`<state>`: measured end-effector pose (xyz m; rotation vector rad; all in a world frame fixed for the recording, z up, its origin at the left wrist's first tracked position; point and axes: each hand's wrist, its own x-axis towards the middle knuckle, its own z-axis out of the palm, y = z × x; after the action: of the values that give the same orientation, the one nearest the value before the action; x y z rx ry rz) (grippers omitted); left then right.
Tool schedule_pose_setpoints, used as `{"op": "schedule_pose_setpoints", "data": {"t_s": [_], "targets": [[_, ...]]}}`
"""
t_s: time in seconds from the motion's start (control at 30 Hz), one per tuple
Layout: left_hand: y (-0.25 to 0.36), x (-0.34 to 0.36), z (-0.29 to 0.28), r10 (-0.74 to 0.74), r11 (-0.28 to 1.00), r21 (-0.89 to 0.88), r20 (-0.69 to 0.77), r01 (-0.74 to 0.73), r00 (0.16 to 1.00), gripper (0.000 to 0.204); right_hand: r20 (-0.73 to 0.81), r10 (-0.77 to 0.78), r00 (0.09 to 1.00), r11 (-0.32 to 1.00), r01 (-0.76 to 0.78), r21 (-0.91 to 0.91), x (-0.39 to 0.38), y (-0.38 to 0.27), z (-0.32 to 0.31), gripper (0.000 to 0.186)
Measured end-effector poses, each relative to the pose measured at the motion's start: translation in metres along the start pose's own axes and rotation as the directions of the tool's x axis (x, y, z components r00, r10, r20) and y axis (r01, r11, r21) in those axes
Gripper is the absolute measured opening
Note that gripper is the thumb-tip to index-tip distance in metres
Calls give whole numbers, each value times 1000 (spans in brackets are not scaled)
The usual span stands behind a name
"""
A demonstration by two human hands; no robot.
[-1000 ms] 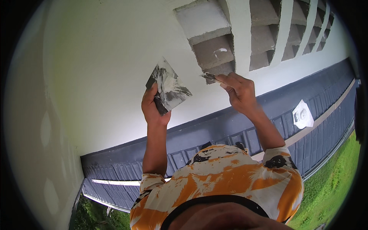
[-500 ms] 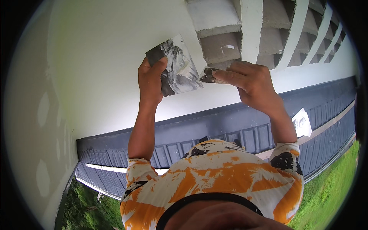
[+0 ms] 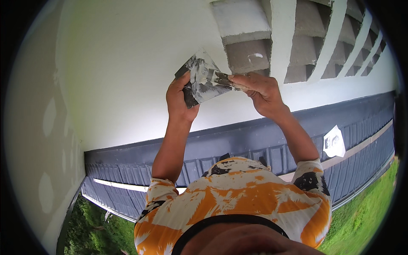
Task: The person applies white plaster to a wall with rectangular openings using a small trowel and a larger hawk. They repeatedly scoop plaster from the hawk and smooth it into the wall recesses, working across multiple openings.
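left hand gripped smeared plate, left of wall openings | right hand pinched small scraper over plate's right side | risk: tilted plate or overloaded scraper could have dropped paste onto ribbed roof

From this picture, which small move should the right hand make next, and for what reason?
Probably the right hand should draw the small scraper across the dark plate to gather some white paste. The left hand holds the plate, its face smeared with that paste, and the scraper's blade overlaps the plate's right side; whether it presses is hard to tell.
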<state>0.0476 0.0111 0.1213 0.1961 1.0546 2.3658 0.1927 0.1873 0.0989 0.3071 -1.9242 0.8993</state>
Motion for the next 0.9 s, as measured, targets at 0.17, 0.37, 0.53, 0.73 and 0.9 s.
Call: {"op": "schedule_pose_setpoints", "data": {"t_s": [0.17, 0.37, 0.53, 0.73, 0.9], "targets": [[10, -2, -7, 80, 997, -14, 12, -80, 997, 28, 9, -14, 1000, 930, 16, -367, -14, 18, -17, 45], [11, -7, 5, 402, 803, 383, 219, -457, 889, 28, 269, -158, 950, 801, 282, -528, 12, -33, -34, 42], [20, -16, 20, 434, 781, 413, 182, -469, 882, 16, 180, -231, 956, 806, 292, -515, 14, -34, -39, 42], [54, 5, 35, 510, 761, 295, 279, -578, 814, 35, -22, 28, 999, 987, -31, -158, 6, -3, -42, 24], [122, 65, 92, 525, 765, 160, 406, -624, 748, 45, 109, 748, 655, 200, -379, 903, 43, 40, -48, 13]]}}
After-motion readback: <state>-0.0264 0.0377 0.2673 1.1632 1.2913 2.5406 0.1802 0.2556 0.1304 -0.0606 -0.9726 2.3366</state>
